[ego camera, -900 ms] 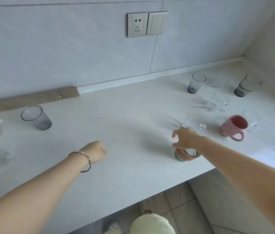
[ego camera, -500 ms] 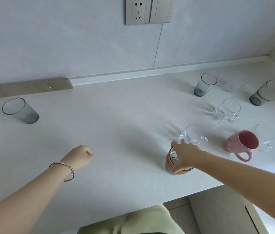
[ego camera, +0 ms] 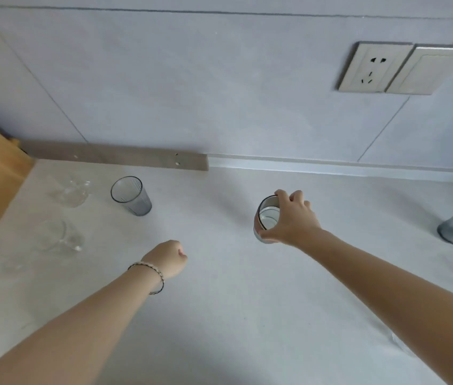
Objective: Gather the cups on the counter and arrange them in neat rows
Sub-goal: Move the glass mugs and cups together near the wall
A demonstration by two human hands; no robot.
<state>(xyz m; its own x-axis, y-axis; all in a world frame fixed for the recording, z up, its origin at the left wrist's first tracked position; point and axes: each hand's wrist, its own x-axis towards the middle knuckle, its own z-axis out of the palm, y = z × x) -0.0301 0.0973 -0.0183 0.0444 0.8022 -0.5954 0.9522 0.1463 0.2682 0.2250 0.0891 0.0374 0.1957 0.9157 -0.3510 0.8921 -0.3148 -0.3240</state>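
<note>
The right hand (ego camera: pixel 293 219) has carried the orange-banded glass cup (ego camera: pixel 268 215) leftward, gripping its rim and hiding its base. The left hand (ego camera: pixel 168 258) is fisted and holds nothing.

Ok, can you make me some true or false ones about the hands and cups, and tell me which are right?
1. The right hand grips a cup from above, fingers round its rim. True.
2. The left hand holds a glass. False: it is curled into a fist and holds nothing.
3. A grey tumbler stands upright on the counter, to the left of the held cup. True.
4. The bracelet is on the right wrist. False: it is on the left wrist.
5. The wall socket has a plug in it. False: nothing is plugged in.
</note>
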